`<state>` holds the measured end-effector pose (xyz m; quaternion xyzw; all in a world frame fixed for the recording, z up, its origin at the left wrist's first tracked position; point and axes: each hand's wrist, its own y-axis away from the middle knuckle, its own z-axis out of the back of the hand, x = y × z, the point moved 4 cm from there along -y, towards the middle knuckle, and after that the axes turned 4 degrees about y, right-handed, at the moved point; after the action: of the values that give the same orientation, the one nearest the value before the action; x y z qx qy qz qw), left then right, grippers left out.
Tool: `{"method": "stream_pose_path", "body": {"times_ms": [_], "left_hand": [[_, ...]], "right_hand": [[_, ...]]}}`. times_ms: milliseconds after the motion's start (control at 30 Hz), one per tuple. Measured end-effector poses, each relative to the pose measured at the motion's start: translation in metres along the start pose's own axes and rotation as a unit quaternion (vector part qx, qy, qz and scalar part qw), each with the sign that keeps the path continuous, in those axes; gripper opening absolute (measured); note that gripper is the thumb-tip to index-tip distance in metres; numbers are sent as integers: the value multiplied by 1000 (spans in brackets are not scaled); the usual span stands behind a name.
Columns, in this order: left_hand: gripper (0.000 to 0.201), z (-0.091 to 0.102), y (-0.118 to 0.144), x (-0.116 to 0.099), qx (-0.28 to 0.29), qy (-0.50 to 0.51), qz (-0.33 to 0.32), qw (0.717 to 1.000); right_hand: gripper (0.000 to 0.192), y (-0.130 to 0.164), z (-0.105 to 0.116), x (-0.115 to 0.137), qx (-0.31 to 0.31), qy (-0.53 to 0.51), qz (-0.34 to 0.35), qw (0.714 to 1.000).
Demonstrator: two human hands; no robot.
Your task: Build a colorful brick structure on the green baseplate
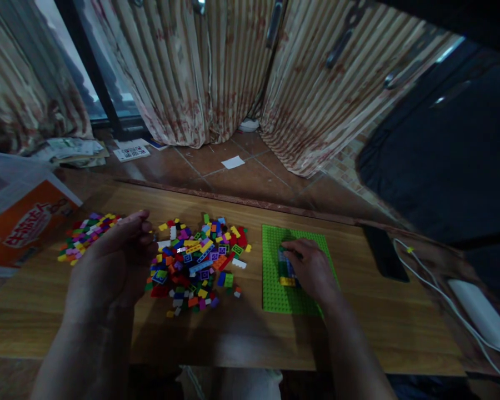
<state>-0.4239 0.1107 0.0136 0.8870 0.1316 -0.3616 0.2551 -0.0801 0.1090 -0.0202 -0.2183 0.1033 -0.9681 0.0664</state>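
Note:
A green studded baseplate [275,289] lies on the wooden table [241,333], right of centre. A small stack of bricks [286,273] stands on it, with a yellow one at the near end. My right hand [310,266] rests on that stack, fingertips pressed on its far end. A large pile of mixed coloured bricks [198,258] sits in the table's middle. My left hand [114,258] hovers at the pile's left edge, fingers curled and pinched around something small that I cannot make out. A smaller brick pile [83,233] lies further left.
An orange printed box [23,228] under clear plastic sits at the table's left end. A dark phone [385,253] lies right of the baseplate, with a white cable [437,289] and white device [481,314] beyond. Tiled floor, papers and curtains lie behind the table.

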Motion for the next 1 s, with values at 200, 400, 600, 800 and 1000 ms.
{"method": "stream_pose_path", "body": {"times_ms": [200, 400, 600, 800, 1000], "left_hand": [[9, 2, 0, 2, 6, 3, 2, 1000], [8, 2, -3, 2, 6, 3, -1, 1000], [9, 2, -3, 3, 14, -3, 0, 1000], [9, 2, -4, 4, 11, 0, 4, 1000], [9, 2, -3, 2, 16, 0, 2, 1000]], "right_hand": [[22, 0, 1, -4, -2, -9, 6, 1000], [23, -1, -1, -7, -5, -31, -13, 999], [21, -2, -4, -11, 3, -45, -30, 999], [19, -5, -5, -11, 18, -52, -27, 998], [19, -6, -7, -18, 45, -78, -22, 996]]}}
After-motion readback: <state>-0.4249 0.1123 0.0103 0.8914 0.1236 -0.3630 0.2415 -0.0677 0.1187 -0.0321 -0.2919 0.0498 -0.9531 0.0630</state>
